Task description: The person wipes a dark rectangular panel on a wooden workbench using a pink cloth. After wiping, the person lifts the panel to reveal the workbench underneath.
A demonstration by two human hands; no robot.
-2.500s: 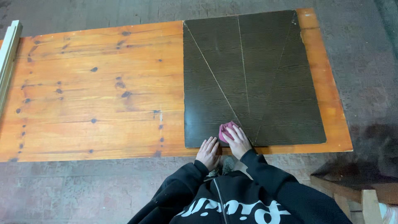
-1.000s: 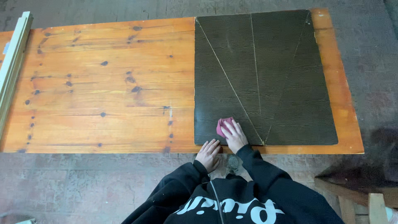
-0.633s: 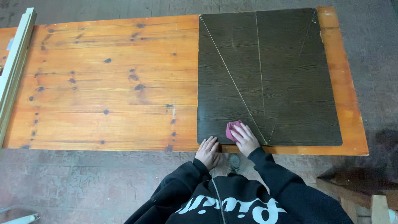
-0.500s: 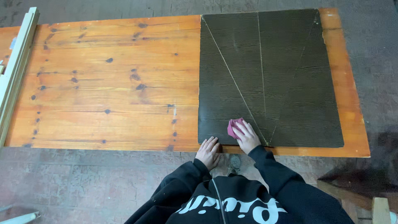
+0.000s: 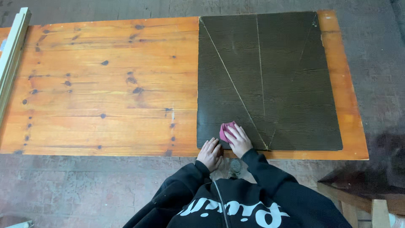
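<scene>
A dark brown textured panel [image 5: 270, 71] with thin pale lines across it lies on the right part of an orange knotty wooden table [image 5: 105, 84]. My right hand [image 5: 238, 140] presses a small pink cloth [image 5: 225, 130] flat on the panel near its front left corner. My left hand [image 5: 209, 154] rests on the table's front edge just below that corner, fingers together, holding nothing I can see.
Pale long strips [image 5: 12, 55] lie along the table's left end. Grey stone floor surrounds the table. A wooden piece of furniture [image 5: 371, 198] stands at the lower right, close to my right side.
My right hand with the pink cloth has shifted slightly over the panel's front left area. The left hand stays at the table edge. The camera view drifted a little.
</scene>
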